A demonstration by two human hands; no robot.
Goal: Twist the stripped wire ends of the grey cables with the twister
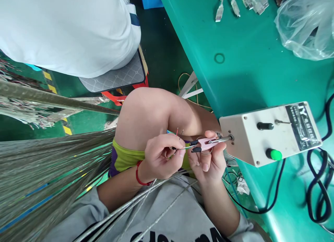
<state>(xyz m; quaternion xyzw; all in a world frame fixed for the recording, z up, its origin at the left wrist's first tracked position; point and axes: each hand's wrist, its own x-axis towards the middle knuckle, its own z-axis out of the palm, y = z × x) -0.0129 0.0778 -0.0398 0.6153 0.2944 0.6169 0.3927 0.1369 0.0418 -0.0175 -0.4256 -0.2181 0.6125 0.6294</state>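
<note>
At frame centre, the left hand (161, 157) pinches a thin silver cable (156, 186) between closed fingers. The right hand (208, 158) grips a pink clip (206, 143) joined to the white metal box (268, 132).

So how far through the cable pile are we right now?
Finished pieces can't be told apart with certainty; some connector-tipped leads lie on the green table. In hand: the left hand pinches a cable end with its red wire standing up, while the right hand holds a pink clip at the spindle of the white box. Left: a thick bundle of grey cables lies across the lap.
</note>
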